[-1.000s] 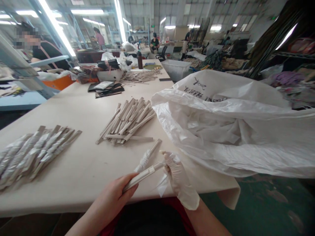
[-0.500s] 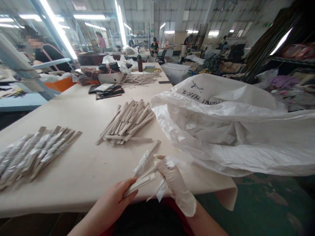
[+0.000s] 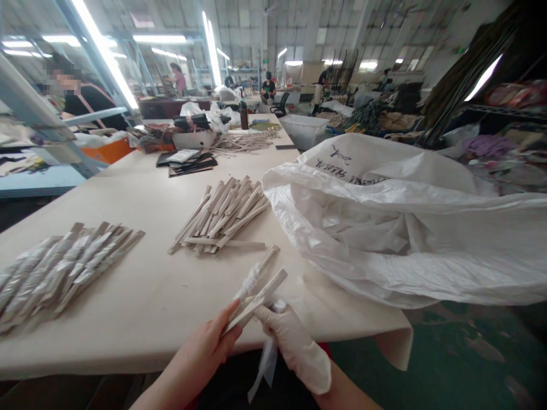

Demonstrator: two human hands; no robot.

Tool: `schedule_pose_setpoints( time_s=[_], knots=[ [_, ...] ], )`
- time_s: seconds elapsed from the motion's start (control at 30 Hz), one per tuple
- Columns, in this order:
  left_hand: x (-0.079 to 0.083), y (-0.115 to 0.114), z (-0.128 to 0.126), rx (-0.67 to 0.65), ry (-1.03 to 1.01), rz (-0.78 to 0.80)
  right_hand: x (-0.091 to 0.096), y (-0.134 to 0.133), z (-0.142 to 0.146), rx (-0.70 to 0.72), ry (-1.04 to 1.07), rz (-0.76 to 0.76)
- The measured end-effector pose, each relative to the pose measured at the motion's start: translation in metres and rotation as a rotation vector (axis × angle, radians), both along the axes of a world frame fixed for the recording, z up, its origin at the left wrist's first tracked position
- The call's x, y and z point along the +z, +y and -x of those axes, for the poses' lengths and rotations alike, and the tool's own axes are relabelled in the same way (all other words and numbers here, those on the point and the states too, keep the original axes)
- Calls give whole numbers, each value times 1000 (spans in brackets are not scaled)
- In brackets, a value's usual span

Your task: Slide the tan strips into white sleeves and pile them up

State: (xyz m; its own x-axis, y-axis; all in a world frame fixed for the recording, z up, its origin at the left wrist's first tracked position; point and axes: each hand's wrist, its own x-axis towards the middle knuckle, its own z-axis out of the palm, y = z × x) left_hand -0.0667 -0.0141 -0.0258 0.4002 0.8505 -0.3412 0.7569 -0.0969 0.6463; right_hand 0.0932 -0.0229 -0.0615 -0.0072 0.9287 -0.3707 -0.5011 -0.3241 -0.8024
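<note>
Gripping strips (image 3: pixel 267 289) with left hand (image 3: pixel 213 337); white sack (image 3: pixel 436 282) holds film (image 3: pixel 378 234), apparently.

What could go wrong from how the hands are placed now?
The plastic film hangs from the gloved right hand at the table edge, so it could snag or twist. The strips stick out beyond the left hand, so they might slide out of line if its grip loosens. The loose pile lies close beside the white bag; a bump to the bag could disturb it.
</note>
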Motion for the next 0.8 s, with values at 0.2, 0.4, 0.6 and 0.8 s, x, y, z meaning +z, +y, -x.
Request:
schedule_pose_setpoints(
  time_s=[0.2, 0.4, 0.6, 0.8],
  knots=[
    [1, 0, 11, 135, -94, -84, -3, -4, 21, 35, -66, 35],
    [7, 0, 15, 87, 16, -38, -3, 7, 3, -285, 104, 135],
    [5, 3, 0, 84, 29, -103, -2, 2, 13, -58, 180, 96],
    [0, 7, -2, 66, 101, -145, -1, 11, 7, -121, 252, 125]
  ],
)
